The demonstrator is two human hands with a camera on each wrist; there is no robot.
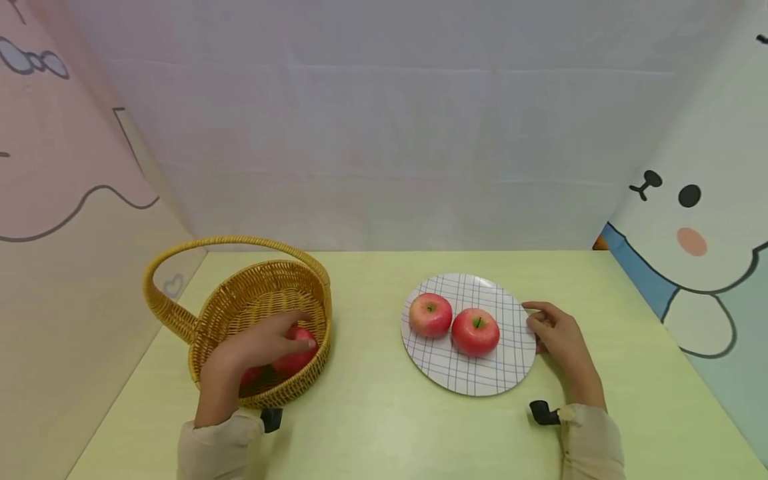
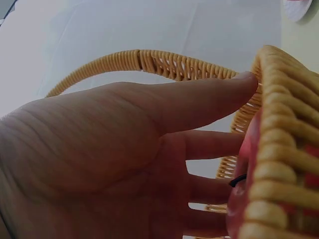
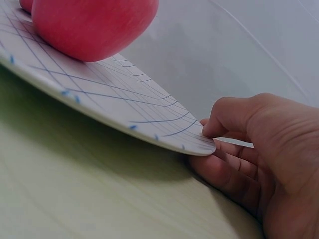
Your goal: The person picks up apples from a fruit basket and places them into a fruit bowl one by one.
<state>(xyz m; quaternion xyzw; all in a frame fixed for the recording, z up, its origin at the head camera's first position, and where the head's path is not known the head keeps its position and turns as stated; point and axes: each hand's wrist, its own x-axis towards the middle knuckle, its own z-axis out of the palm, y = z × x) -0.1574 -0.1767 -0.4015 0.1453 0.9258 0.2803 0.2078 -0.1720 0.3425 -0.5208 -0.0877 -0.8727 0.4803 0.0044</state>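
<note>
While the right hand (image 1: pixel 561 337) is clamped on the rim of the checked plate (image 1: pixel 456 380), the left hand (image 1: pixel 258 345) is at an apple (image 1: pixel 294 363) in the basket (image 1: pixel 300 385), left of the plate. Right hand: thumb on top of the rim, finger underneath, on the plate's right edge; right wrist view shows that edge clear of the bench (image 1: pixel 372 420) with shadow below. Left hand: digits apart and mostly straight, fingers touching the far side of the apple, thumb reaching to the basket rim. Can't tell how firm that contact is. Second apple (image 1: pixel 249 377) in the basket, partly hidden under the left hand, further left from the plate.

Two more red apples on the plate: left apple (image 1: pixel 430 315) left of the plate's middle, right apple (image 1: pixel 476 332) near the middle, just beside the first, green stem up. Basket is wicker, tilted in head view, arched handle (image 1: pixel 237 241) rising on the side away from the plate. Pale sheet (image 1: pixel 390 133) hangs behind the plate; cartoon panel (image 1: pixel 690 260) to its right.
</note>
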